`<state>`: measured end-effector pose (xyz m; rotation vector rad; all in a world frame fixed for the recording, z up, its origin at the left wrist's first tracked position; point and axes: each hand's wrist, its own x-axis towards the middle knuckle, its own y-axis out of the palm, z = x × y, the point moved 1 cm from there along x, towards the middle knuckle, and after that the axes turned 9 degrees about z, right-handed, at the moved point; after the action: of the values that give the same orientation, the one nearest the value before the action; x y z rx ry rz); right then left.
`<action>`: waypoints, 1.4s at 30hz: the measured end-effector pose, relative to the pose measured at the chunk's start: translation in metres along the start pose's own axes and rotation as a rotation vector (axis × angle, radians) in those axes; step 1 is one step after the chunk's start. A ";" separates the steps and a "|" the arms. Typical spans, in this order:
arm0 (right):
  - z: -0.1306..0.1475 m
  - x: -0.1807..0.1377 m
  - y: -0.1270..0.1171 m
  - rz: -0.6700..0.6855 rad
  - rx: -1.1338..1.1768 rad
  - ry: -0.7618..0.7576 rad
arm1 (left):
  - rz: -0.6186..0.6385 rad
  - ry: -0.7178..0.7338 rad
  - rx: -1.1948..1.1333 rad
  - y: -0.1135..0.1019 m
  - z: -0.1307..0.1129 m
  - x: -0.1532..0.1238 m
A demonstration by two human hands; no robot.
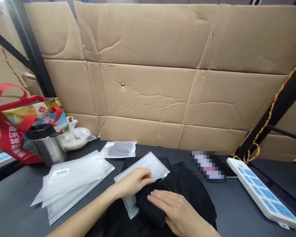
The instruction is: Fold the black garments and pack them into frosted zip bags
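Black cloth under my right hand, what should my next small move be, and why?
Perhaps use your right hand to ease the black cloth slightly toward the frosted bag by your left hand. The right hand lies on the cloth, fingers extended, and the left is over the bag, where cloth and bag meet; its exact grip is unclear.

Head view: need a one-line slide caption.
Left hand at a frosted bag, right hand on black cloth, more bags lying to the left.
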<state>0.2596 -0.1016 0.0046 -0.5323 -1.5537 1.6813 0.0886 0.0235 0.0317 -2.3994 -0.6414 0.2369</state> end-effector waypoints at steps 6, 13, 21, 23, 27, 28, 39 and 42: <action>0.000 0.001 0.012 -0.077 -0.276 0.106 | -0.029 0.057 0.253 -0.013 -0.014 -0.009; -0.005 0.001 -0.005 0.021 0.139 0.086 | 0.016 0.079 0.283 -0.017 -0.001 0.004; -0.020 0.010 -0.031 -0.653 0.497 0.391 | -0.062 -0.024 0.269 -0.004 0.024 -0.003; -0.023 0.019 -0.027 -0.625 0.402 0.318 | -0.068 -0.040 0.264 -0.004 0.025 -0.006; -0.030 0.029 0.003 -0.184 0.250 0.187 | -0.110 -0.078 0.268 -0.004 0.025 -0.014; -0.032 0.028 0.009 -0.111 0.239 0.193 | -0.125 -0.086 0.275 -0.004 0.025 -0.017; -0.040 0.036 0.001 -0.588 0.735 0.584 | -0.163 -0.108 0.055 0.008 0.026 -0.017; -0.034 0.037 0.001 -0.637 0.662 0.473 | -0.176 -0.121 -0.060 0.007 0.030 -0.017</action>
<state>0.2622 -0.0514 0.0049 -0.0510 -0.6540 1.3211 0.0671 0.0264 0.0035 -2.3816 -0.9215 0.2929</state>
